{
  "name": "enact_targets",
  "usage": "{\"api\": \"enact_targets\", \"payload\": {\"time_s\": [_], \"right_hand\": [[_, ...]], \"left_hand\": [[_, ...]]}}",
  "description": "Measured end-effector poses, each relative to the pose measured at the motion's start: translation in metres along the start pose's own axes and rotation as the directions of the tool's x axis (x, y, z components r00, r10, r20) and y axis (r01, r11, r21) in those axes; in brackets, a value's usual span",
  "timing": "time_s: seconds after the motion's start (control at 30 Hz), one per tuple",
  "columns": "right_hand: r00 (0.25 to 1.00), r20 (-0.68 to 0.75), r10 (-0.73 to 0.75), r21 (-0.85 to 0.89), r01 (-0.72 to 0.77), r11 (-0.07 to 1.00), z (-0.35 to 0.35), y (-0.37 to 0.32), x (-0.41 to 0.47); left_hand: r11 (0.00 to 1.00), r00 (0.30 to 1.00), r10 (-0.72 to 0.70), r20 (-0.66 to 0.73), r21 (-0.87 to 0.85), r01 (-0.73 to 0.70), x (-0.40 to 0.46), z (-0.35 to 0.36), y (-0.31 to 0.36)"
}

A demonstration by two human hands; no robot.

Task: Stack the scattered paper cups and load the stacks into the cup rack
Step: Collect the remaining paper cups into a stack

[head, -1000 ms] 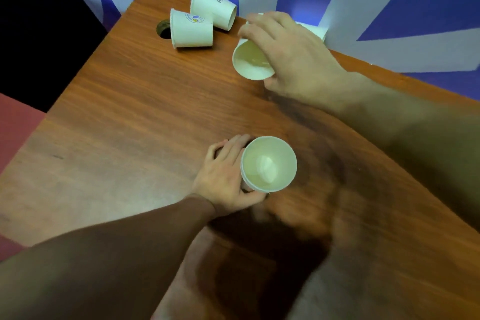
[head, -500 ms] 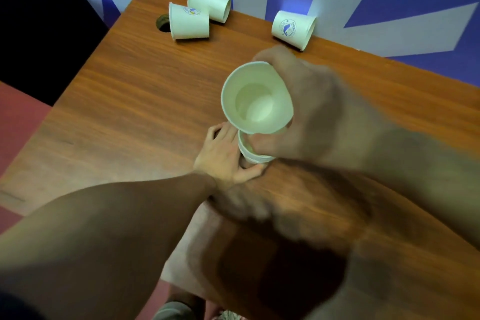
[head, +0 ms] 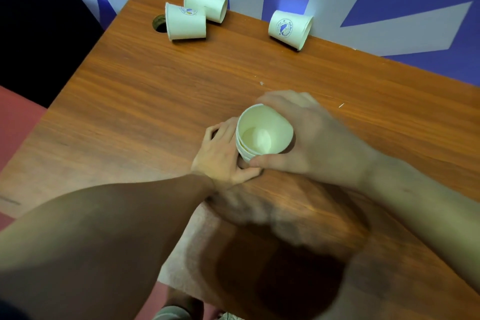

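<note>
A white paper cup point(head: 263, 128) sits nested in the mouth of a lower cup point(head: 244, 154) near the middle of the wooden table point(head: 155, 91). My right hand point(head: 311, 138) wraps round the upper cup from the right. My left hand point(head: 222, 153) grips the lower cup from the left, down at the tabletop. Three more cups lie on their sides along the far edge: two touching each other at the back left point(head: 185, 22) point(head: 206, 0) and one at the back centre point(head: 289, 27). No cup rack is in view.
A round cable hole point(head: 159, 24) opens in the table just left of the back-left cups. A blue and white wall point(head: 389, 8) runs behind the table. The table's left edge drops to a red floor point(head: 15, 122).
My right hand picked a cup up from the far edge, carried it toward me and lowered it into the cup that my left hand holds. The left hand stayed put.
</note>
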State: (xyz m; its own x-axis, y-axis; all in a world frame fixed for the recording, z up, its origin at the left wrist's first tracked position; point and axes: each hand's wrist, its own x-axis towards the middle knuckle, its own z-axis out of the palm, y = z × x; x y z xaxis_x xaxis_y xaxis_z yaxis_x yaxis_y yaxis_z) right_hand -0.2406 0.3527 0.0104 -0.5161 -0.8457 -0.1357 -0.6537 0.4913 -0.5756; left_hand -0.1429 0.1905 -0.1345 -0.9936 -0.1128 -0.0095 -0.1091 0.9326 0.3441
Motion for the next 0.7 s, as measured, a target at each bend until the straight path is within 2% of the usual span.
{"api": "enact_targets", "payload": {"time_s": [0.1,0.3,0.43,0.5,0.6,0.7], "right_hand": [[0.998,0.027,0.057,0.055,-0.059,0.997,0.008,0.005,0.001],[0.993,0.028,0.115,0.119,-0.117,0.986,0.015,0.006,0.005],[0.984,0.13,0.118,0.094,-0.131,0.987,0.007,0.005,0.006],[0.975,0.161,0.154,0.159,-0.18,0.971,-0.006,0.004,0.014],[0.98,0.091,0.175,0.176,-0.189,0.966,-0.024,0.009,0.037],[0.985,-0.033,0.169,0.06,-0.167,0.984,-0.031,0.025,0.068]], "left_hand": [[0.999,1.0,0.008,0.024,0.037,-0.009,0.001,0.002,-0.003],[0.998,1.0,0.009,-0.026,-0.062,-0.011,-0.001,0.002,-0.001],[0.999,0.999,0.029,0.013,-0.027,-0.029,0.001,0.0,0.0],[0.997,0.999,-0.018,-0.047,-0.077,0.014,0.001,0.001,0.002],[0.991,0.993,-0.022,-0.117,-0.131,0.007,0.0,0.002,0.004],[0.982,0.986,-0.035,-0.16,-0.19,0.004,0.0,0.002,0.003]]}}
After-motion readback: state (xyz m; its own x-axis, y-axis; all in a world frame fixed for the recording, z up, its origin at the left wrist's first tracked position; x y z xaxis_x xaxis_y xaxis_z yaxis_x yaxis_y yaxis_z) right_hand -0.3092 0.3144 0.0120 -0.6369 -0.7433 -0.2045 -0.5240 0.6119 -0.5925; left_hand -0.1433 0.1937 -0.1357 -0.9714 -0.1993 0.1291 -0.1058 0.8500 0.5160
